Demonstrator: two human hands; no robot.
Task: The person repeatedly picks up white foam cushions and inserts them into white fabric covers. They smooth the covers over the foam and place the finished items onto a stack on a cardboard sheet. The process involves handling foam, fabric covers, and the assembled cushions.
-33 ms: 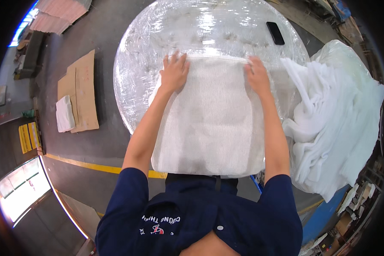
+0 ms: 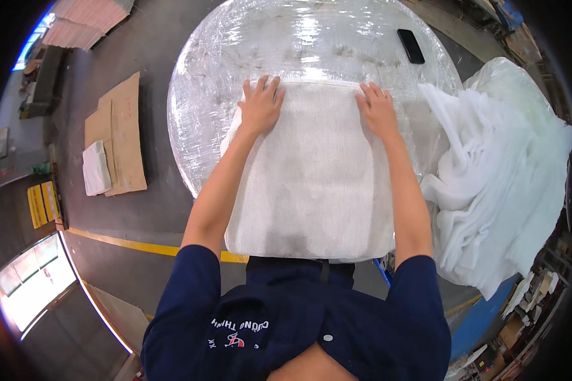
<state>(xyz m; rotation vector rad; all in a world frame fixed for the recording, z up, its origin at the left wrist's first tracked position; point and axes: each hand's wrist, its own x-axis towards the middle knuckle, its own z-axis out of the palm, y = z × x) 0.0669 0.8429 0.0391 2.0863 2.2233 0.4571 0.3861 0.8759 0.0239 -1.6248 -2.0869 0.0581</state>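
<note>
A light grey-beige fabric cushion or cushion cover (image 2: pixel 314 171), roughly square with rounded near corners, lies flat in front of me. It rests on a round surface wrapped in clear plastic film (image 2: pixel 273 44). My left hand (image 2: pixel 260 106) lies on the cushion's far left corner, fingers spread past its far edge. On the far right corner sits my right hand (image 2: pixel 377 109), its fingers stretched out and slightly apart. Both palms face down, and neither hand grips anything. A straight seam runs along the far edge between the hands.
A black phone (image 2: pixel 410 46) lies on the film at the far right. Soft white wadding (image 2: pixel 489 184) is heaped at the right beside a plastic-wrapped bundle. On the floor to the left are flat cardboard (image 2: pixel 126 136) and a folded white cloth (image 2: pixel 96 168).
My right hand has shifted slightly left, further onto the cushion's far corner. The left hand stays nearly in place.
</note>
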